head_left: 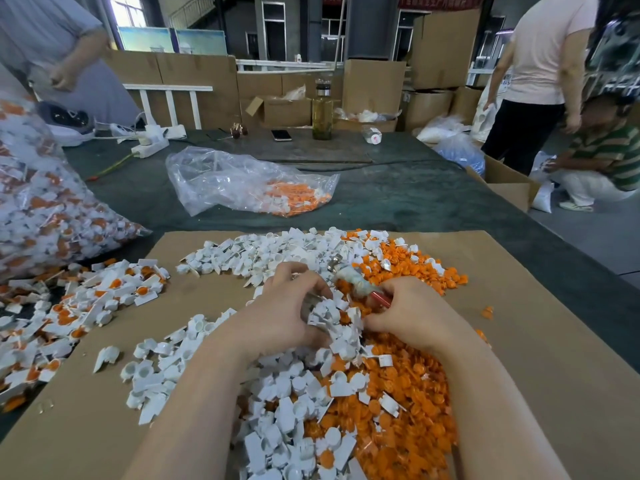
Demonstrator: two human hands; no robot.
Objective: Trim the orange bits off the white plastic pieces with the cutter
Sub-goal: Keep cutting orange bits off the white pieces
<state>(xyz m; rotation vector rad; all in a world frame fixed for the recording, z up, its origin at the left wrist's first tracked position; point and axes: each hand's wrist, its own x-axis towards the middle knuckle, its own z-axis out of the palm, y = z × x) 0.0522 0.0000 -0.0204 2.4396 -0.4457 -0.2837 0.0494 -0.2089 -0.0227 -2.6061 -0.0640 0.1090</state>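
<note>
Big warehouse-type room with cardboard boxes stacked along the far wall, and the work happens on a sheet of cardboard (pixel 519 306) laid over a dark green table cover (pixel 398 199). Progress-wise I'd call it somewhere in the middle: there's a fat heap of cut-off orange bits (pixel 398 403) near and to the right, plus a spread of clean white pieces (pixel 277 251) across the middle and far side, so plenty looks done. But on the left there's a pile of untrimmed pieces (pixel 86 306) with orange on them, and behind that a huge clear bag (pixel 45 209) stuffed with more, so lots left. Another mostly empty bag (pixel 249 183) sits farther back with some orange stuff inside. The left hand (pixel 287 306) has its fingers curled around a small clump of white pieces (pixel 332 317) right at the center of the sheet. The right hand (pixel 412 310) is gripping the cutter (pixel 356 282), whose red handle pokes out of the fist with the tip aimed far-left toward that clump. Can't tell if the blades are on a piece right now, too cluttered.
</note>
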